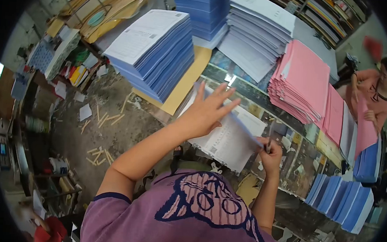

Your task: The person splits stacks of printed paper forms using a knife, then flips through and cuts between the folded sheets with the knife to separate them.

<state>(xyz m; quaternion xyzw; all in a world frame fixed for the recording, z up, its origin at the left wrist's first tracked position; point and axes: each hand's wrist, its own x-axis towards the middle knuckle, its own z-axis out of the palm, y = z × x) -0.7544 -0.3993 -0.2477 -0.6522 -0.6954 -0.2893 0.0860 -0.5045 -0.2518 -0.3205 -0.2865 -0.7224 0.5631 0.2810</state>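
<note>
My left hand (209, 111), its fingers spread apart, hovers over or lightly rests on the printed booklet (227, 143) at the near edge of the table; contact is hard to judge. A blue-edged sheet or fold runs blurred from beneath that hand toward my right hand (270, 156). My right hand is closed around a slim dark tool (268, 145) that points upward, perhaps a pen or a knife. Its fingers are at the booklet's right corner, and whether they also pinch the paper is unclear.
Tall stacks of blue-edged booklets (161, 68), white papers (256, 40) and pink folders (302, 83) stand on the table. Blue booklets (339, 201) line the right side. A co-worker (372, 92) handles pink sheets at right. Paper scraps and strips (100, 155) litter the floor.
</note>
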